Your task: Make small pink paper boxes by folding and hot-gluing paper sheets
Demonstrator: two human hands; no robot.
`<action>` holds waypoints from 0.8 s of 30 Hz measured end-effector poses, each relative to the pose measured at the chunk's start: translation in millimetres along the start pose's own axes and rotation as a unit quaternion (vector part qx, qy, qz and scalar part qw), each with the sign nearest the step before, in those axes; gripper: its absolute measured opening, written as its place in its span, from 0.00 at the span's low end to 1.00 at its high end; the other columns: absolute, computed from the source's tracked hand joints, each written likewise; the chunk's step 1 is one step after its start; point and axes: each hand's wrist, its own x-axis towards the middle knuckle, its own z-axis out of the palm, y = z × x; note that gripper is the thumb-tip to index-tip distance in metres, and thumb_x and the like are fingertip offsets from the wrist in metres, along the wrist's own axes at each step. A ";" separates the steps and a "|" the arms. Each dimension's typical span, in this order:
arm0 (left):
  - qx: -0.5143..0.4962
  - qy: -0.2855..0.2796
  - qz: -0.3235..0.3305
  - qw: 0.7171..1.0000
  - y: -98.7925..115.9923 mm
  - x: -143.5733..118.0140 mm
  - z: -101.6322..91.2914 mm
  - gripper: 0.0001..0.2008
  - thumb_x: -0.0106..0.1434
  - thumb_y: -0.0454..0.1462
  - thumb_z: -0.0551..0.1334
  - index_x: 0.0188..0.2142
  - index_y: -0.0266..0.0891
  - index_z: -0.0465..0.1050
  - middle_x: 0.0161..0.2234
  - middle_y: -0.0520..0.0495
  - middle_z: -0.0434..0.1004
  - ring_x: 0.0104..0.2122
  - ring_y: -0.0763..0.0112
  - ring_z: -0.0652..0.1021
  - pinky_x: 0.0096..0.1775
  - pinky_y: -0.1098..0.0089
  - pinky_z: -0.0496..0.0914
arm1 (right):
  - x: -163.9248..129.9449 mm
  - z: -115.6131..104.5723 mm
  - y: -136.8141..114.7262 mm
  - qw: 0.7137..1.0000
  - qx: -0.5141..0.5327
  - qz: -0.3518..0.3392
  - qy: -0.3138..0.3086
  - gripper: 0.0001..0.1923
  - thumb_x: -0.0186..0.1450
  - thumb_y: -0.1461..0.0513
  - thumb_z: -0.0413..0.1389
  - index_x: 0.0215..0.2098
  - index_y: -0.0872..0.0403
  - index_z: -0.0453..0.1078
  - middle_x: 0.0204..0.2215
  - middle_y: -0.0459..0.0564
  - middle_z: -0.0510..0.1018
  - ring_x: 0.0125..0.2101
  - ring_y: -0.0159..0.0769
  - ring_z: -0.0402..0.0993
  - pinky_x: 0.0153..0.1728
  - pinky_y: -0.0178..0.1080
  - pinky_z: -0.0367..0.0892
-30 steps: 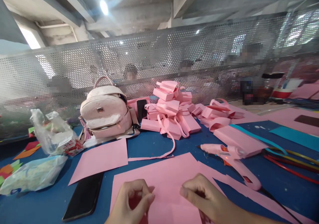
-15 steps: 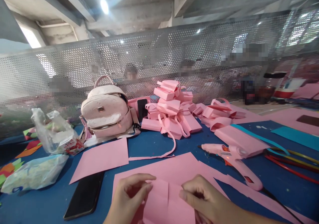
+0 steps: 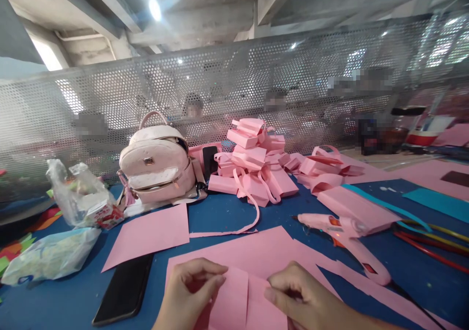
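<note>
A folded piece of pink paper [image 3: 234,300] is between my hands at the bottom centre, with an edge or seam running down its middle. My left hand [image 3: 194,291] pinches its left upper edge between thumb and fingers. On the opposite side, my right hand [image 3: 302,293] grips the right upper edge, thumb on top and fingers curled. Beneath it lies a larger pink paper sheet [image 3: 267,247]. A pink hot glue gun [image 3: 344,239] rests right of my right hand, nozzle pointing left. The paper's lower end is cut off by the frame.
A pink paper bag heap [image 3: 252,168] stands behind, near a pale backpack [image 3: 157,161]. To the left are a black phone [image 3: 122,291], a pink sheet [image 3: 150,234] and a plastic pouch [image 3: 51,256]. A perforated metal screen [image 3: 227,76] closes the table's far side.
Both hands keep their grip on the folded paper and have barely shifted. The view has moved very slightly; the other things lie as before.
</note>
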 end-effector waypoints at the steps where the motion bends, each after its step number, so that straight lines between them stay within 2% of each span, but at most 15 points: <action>1: -0.009 -0.006 -0.002 1.000 -2.6 0.8 -0.7 0.17 0.51 0.47 0.75 0.29 0.35 0.83 0.23 0.44 0.82 0.22 0.72 0.74 0.26 0.76 0.65 | 0.3 -0.1 -0.1 1.000 0.002 0.002 0.001 0.35 0.62 0.36 0.51 0.13 0.51 0.52 0.09 0.39 0.57 0.13 0.26 0.55 0.19 0.32 0.52; 6: -0.042 -0.028 -0.015 0.999 -9.2 3.4 -2.2 0.21 0.52 0.51 0.74 0.28 0.35 0.76 0.20 0.48 0.78 0.19 0.77 0.68 0.25 0.76 0.60 | 0.7 -0.4 1.2 1.000 0.005 0.009 -0.003 0.35 0.62 0.35 0.51 0.14 0.51 0.52 0.09 0.39 0.57 0.13 0.26 0.55 0.18 0.31 0.51; 17: -0.057 -0.033 -0.024 0.998 5.8 0.6 2.6 0.21 0.51 0.50 0.75 0.28 0.36 0.72 0.16 0.55 0.71 0.17 0.80 0.62 0.25 0.76 0.56 | -0.9 0.1 1.0 1.000 0.006 0.002 -0.004 0.35 0.62 0.35 0.51 0.14 0.51 0.52 0.09 0.39 0.56 0.14 0.26 0.55 0.19 0.31 0.52; 24: -0.051 -0.049 -0.024 0.997 4.5 0.9 2.1 0.21 0.51 0.49 0.75 0.31 0.34 0.76 0.17 0.53 0.73 0.17 0.81 0.62 0.24 0.76 0.53 | -2.7 -1.5 6.9 0.995 -0.071 -0.076 0.003 0.33 0.68 0.42 0.52 0.16 0.53 0.49 0.13 0.41 0.55 0.20 0.28 0.54 0.21 0.32 0.51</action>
